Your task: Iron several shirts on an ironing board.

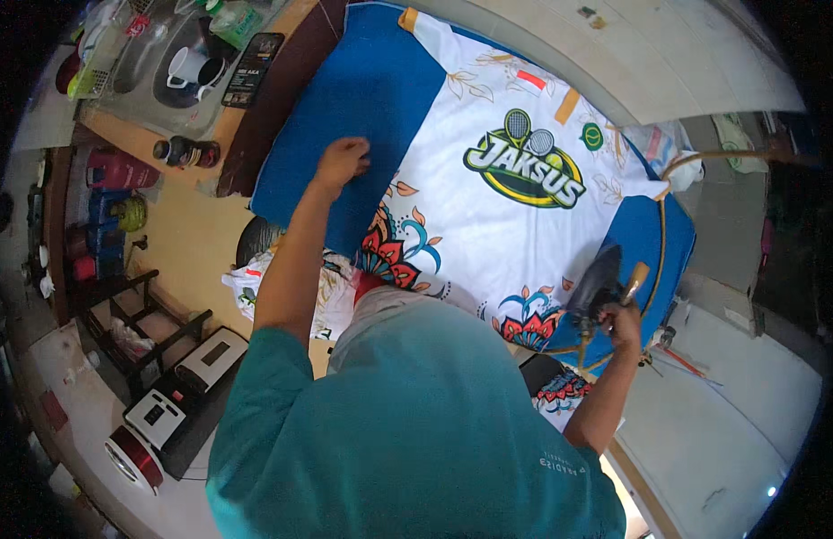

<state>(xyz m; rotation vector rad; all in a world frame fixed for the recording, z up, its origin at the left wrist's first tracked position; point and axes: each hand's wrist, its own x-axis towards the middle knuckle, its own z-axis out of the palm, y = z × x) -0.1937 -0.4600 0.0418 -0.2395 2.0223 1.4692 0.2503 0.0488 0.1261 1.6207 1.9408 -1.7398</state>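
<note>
A white printed sports shirt (457, 222) lies spread on a blue cloth (335, 87), its tennis racket emblem facing up and flower patterns along its hem. At the lower right, my right hand (620, 325) is closed on the handle of a dark clothes iron (595, 279), which is over the shirt's right hem edge; whether it touches the cloth cannot be told. A brown hose or cord (661, 249) runs from the iron up past the right side. My left hand (342, 164) is over the blue cloth, left of the shirt, holding nothing visible, with fingers loosely curled.
At the upper left, a sink (130, 64) holds white mugs (187, 67); beside it are a phone (253, 71) and a dark bottle (187, 153). More printed shirts (329, 293) hang or lie near my waist. A dark stool frame (140, 316) stands at the left.
</note>
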